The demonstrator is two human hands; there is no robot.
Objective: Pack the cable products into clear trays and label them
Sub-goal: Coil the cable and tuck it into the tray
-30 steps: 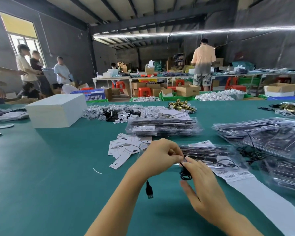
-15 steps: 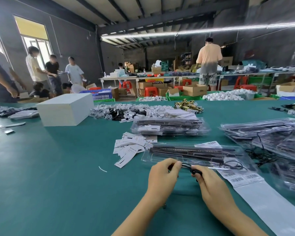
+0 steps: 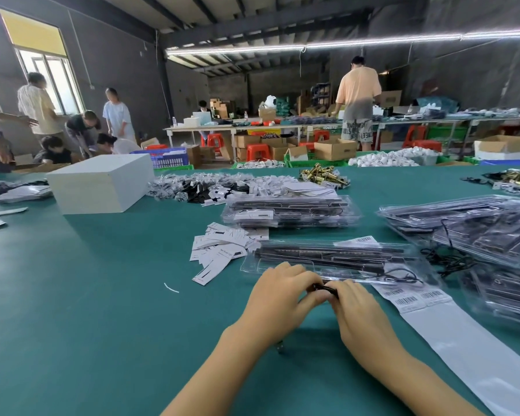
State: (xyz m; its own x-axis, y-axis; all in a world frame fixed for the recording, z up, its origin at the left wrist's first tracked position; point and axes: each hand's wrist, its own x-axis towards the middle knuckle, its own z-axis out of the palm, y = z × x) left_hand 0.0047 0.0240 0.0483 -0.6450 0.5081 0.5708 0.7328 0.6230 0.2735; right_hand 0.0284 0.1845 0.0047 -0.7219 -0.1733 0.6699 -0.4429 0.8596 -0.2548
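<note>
My left hand [image 3: 281, 298] and my right hand [image 3: 359, 310] meet over the green table [image 3: 87, 295], both pinching a small coiled black cable [image 3: 324, 287] between their fingertips. A plug end of the cable [image 3: 279, 346] hangs below my left wrist. Just beyond my hands lies an open clear tray [image 3: 327, 256] holding black strips and a thin cable. A strip of barcode labels [image 3: 415, 295] on white backing runs to the right of my right hand.
A stack of filled clear trays [image 3: 291, 210] sits farther back, more filled trays [image 3: 469, 226] at right. Loose white cards [image 3: 222, 247] lie left of the tray. A white box [image 3: 102, 183] stands at back left. Several people work in the background.
My hands have moved forward toward the open tray and closed together, winding the cable into a tighter coil; the dangling plug has risen nearer my left wrist.
</note>
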